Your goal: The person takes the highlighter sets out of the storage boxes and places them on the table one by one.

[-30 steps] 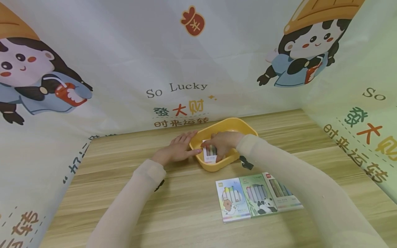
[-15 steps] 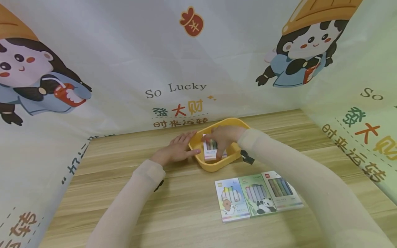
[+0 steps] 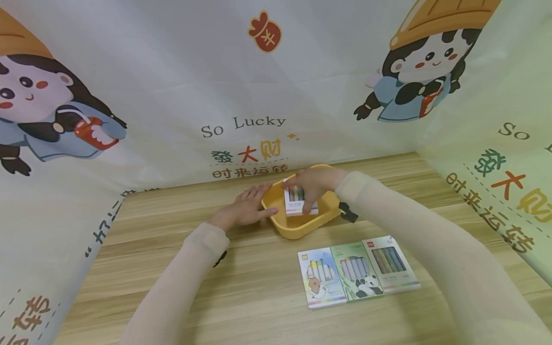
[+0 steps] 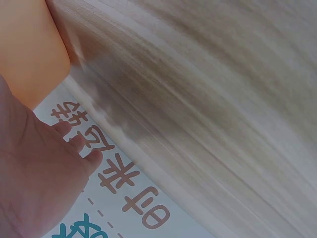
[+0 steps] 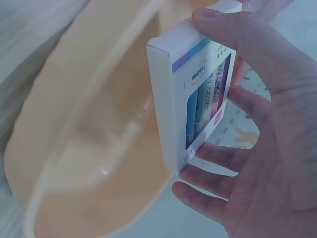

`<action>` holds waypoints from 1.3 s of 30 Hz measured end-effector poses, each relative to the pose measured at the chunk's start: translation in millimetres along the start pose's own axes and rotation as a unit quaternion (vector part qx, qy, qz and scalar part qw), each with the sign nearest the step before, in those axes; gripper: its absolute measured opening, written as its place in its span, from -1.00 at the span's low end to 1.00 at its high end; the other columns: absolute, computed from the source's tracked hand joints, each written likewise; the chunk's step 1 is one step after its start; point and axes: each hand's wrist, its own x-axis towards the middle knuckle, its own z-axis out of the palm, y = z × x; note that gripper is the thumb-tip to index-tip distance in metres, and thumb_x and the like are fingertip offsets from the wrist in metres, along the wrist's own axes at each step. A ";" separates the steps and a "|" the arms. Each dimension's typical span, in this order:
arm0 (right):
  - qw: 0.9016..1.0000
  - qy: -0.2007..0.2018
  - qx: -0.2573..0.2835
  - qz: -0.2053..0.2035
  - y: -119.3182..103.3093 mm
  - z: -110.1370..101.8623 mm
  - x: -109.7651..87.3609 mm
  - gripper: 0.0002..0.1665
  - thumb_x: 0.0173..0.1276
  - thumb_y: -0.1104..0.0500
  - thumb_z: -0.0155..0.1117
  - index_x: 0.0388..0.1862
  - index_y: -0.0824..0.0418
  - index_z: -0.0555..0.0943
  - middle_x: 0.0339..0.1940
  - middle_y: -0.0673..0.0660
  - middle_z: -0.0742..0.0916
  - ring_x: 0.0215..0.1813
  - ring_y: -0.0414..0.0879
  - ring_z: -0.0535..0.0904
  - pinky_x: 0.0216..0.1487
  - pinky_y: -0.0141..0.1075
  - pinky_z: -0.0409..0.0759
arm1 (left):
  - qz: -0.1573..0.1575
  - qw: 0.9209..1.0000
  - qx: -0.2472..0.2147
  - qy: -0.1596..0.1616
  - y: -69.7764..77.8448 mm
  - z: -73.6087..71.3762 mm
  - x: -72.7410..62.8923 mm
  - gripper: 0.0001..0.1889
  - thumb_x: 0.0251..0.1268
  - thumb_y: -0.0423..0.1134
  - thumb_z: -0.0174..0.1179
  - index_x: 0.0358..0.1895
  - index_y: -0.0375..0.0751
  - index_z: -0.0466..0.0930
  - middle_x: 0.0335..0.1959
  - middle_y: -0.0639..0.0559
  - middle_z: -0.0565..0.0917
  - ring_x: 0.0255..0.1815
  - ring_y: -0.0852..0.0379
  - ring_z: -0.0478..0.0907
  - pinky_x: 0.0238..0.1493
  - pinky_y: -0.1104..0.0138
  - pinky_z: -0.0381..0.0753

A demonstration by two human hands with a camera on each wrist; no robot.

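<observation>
My right hand grips a white box of marker pens by its edges, over the yellow plastic basket. In the right wrist view the box stands tilted, and its clear window shows several coloured pens. The thumb lies on one edge, with fingers along the opposite side. At the basket's left side rests my left hand, fingers straight, its thumb reaching to the rim. Part of the left palm shows beside the basket's orange-looking wall in the left wrist view.
Three pen boxes lie side by side in front of the basket: a blue-and-white one, a green panda one and a white one. The wooden table ends at a printed cloth backdrop behind the basket.
My right hand has lifted the box of marker pens up and back within the basket's outline. The right forearm no longer covers the white box on the table. My left hand stays put.
</observation>
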 end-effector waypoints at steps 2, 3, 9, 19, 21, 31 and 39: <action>1.000 0.006 0.008 0.000 2.1 -4.2 -2.8 0.15 0.01 -0.22 0.56 0.56 -0.25 0.19 0.53 0.20 0.39 0.50 0.21 0.32 0.45 0.20 0.34 | 0.001 1.000 0.001 -0.001 -0.9 0.4 0.6 -0.07 0.39 0.44 -0.20 0.61 0.19 -0.43 0.66 -0.16 -0.16 0.67 -0.24 -0.19 0.62 -0.18 -0.16; 1.000 0.009 0.011 0.003 3.1 -6.4 -4.3 0.15 0.00 -0.21 0.56 0.56 -0.26 0.19 0.53 0.20 0.39 0.49 0.19 0.34 0.43 0.19 0.36 | 0.003 1.000 -0.001 0.000 -1.4 0.6 1.0 -0.07 0.39 0.44 -0.19 0.61 0.19 -0.43 0.66 -0.16 -0.17 0.66 -0.25 -0.19 0.62 -0.19 -0.16; 1.000 0.010 0.027 0.007 7.2 -13.1 -13.5 0.15 0.01 -0.19 0.56 0.56 -0.24 0.19 0.57 0.18 0.33 0.55 0.21 0.25 0.47 0.25 0.28 | 0.003 1.000 -0.012 0.001 -1.8 -0.7 1.4 -0.08 0.40 0.40 -0.15 0.62 0.17 -0.41 0.67 -0.15 -0.17 0.67 -0.23 -0.21 0.62 -0.18 -0.18; 0.999 0.022 0.046 0.018 20.1 -11.1 -33.8 0.16 -0.02 -0.18 0.57 0.55 -0.29 0.18 0.54 0.24 0.35 0.47 0.22 0.34 0.38 0.29 0.36 | 0.001 1.000 -0.020 0.004 -3.5 -2.2 0.0 -0.06 0.39 0.41 -0.13 0.62 0.15 -0.39 0.67 -0.13 -0.17 0.67 -0.22 -0.21 0.61 -0.20 -0.16; 0.998 0.025 0.049 0.021 24.4 -10.7 -40.3 0.16 -0.02 -0.17 0.58 0.55 -0.30 0.18 0.53 0.25 0.36 0.46 0.23 0.35 0.38 0.29 0.37 | 0.001 1.000 -0.019 0.003 -4.2 -2.5 0.1 -0.06 0.38 0.42 -0.13 0.62 0.16 -0.39 0.67 -0.12 -0.17 0.67 -0.22 -0.21 0.61 -0.19 -0.16; 0.997 0.040 0.066 0.029 43.7 -3.9 -66.5 0.16 -0.03 -0.11 0.59 0.55 -0.20 0.22 0.52 0.31 0.35 0.43 0.27 0.34 0.37 0.28 0.38 | 0.005 1.000 -0.017 0.005 -8.5 -2.9 -1.3 -0.04 0.36 0.46 -0.16 0.62 0.16 -0.40 0.66 -0.15 -0.16 0.67 -0.22 -0.20 0.61 -0.20 -0.18; 0.995 0.046 0.084 0.039 54.1 3.0 -79.5 0.16 -0.03 -0.11 0.59 0.55 -0.17 0.22 0.56 0.30 0.29 0.45 0.29 0.32 0.37 0.31 0.36 | 0.008 1.000 -0.017 0.010 -10.2 -2.4 0.0 -0.04 0.36 0.45 -0.15 0.62 0.15 -0.39 0.66 -0.16 -0.15 0.66 -0.24 -0.19 0.60 -0.22 -0.16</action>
